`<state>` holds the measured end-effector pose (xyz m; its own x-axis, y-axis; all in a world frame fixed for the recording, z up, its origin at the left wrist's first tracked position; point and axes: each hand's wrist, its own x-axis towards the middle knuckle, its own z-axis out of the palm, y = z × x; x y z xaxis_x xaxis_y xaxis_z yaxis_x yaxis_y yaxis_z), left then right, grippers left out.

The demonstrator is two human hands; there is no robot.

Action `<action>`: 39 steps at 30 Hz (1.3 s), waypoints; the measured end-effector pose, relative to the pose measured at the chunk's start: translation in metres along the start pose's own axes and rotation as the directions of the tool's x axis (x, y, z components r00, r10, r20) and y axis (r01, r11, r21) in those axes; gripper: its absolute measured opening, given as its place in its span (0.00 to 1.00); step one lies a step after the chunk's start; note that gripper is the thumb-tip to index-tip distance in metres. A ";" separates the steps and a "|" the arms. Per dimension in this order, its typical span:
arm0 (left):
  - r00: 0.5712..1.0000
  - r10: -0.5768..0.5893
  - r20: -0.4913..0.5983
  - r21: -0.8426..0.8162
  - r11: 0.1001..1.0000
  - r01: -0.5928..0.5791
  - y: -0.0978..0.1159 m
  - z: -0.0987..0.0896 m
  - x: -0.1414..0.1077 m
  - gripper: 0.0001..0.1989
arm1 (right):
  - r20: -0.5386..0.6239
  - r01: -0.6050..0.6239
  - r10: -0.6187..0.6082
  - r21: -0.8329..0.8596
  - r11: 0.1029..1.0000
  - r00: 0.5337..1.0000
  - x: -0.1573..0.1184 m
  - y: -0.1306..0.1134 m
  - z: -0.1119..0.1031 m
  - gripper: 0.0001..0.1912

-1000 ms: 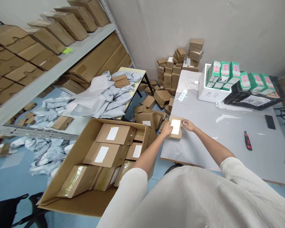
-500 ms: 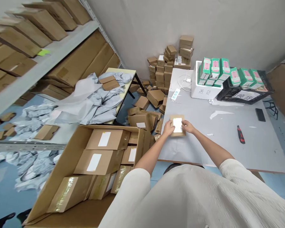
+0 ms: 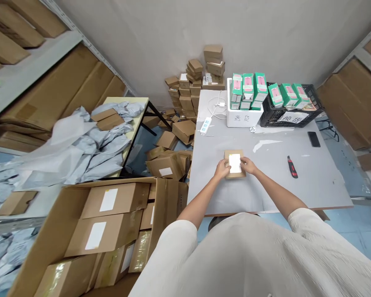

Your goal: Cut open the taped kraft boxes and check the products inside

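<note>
A small brown cardboard box point(image 3: 235, 175) with a white label point(image 3: 235, 163) on its upper face is in front of me at the grey-covered table point(image 3: 216, 194). Its left side is gripped by my left hand point(image 3: 222, 169), fingers curled at the edge of the label. On the opposite side my right hand point(image 3: 248, 165) is closed on the box, fingertips by the label's right edge. The undersides of both hands are hidden. A red and black utility knife point(image 3: 292, 167) lies to the right, apart from my hands.
A white foam box point(image 3: 244, 119) and a black crate point(image 3: 267, 117) hold green-and-pink cartons at the table's back. A phone point(image 3: 313, 139) and a power strip point(image 3: 205, 126) lie there too. At left stands a large carton point(image 3: 52, 218) of labelled boxes. Grey plastic bags point(image 3: 95, 148) cover another table.
The view has turned to the right, so the surroundings sit further left. Both hands still hold the small box, in nearly the same pose.
</note>
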<state>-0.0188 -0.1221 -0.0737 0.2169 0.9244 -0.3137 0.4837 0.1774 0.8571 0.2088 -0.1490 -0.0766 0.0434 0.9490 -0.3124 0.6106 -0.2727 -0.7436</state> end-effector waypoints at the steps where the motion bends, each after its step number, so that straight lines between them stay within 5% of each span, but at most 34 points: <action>1: 1.000 0.007 0.007 0.003 1.000 -0.007 0.005 0.008 0.002 0.29 | -0.003 -0.005 0.005 0.004 1.000 1.000 -0.001 0.005 -0.008 0.24; 11: 1.000 0.012 0.023 0.003 1.000 -0.012 0.045 0.083 0.011 0.28 | -0.017 0.009 -0.009 0.023 1.000 1.000 -0.006 0.061 -0.077 0.25; 18: 0.998 0.059 0.001 0.056 0.997 -0.059 0.072 0.112 0.010 0.25 | -0.006 -0.042 0.042 0.064 0.997 0.999 -0.003 0.088 -0.107 0.29; 22: 0.996 0.004 -0.088 0.196 0.981 0.014 0.074 0.116 -0.007 0.18 | -0.018 0.014 -0.015 -0.041 0.999 1.000 0.014 0.091 -0.121 0.32; 29: 0.972 -0.234 0.001 0.290 0.931 0.224 0.061 0.113 -0.028 0.07 | 0.066 0.042 -0.034 -0.127 0.991 0.997 0.050 0.079 -0.123 0.34; 33: 0.968 -0.250 -0.021 0.277 0.929 0.246 0.057 0.106 -0.020 0.10 | 0.047 -0.034 0.045 -0.219 0.975 0.998 0.047 0.079 -0.128 0.32; 39: 0.979 -0.204 -0.018 0.156 0.967 0.204 0.051 0.091 0.004 0.30 | 0.015 -0.190 0.195 -0.168 0.967 0.981 0.029 0.092 -0.136 0.37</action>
<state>0.0840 -0.1404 -0.0683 0.0987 0.8748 -0.4742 0.6438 0.3073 0.7008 0.3738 -0.1250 -0.0735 0.1499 0.8753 -0.4598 0.7155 -0.4170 -0.5606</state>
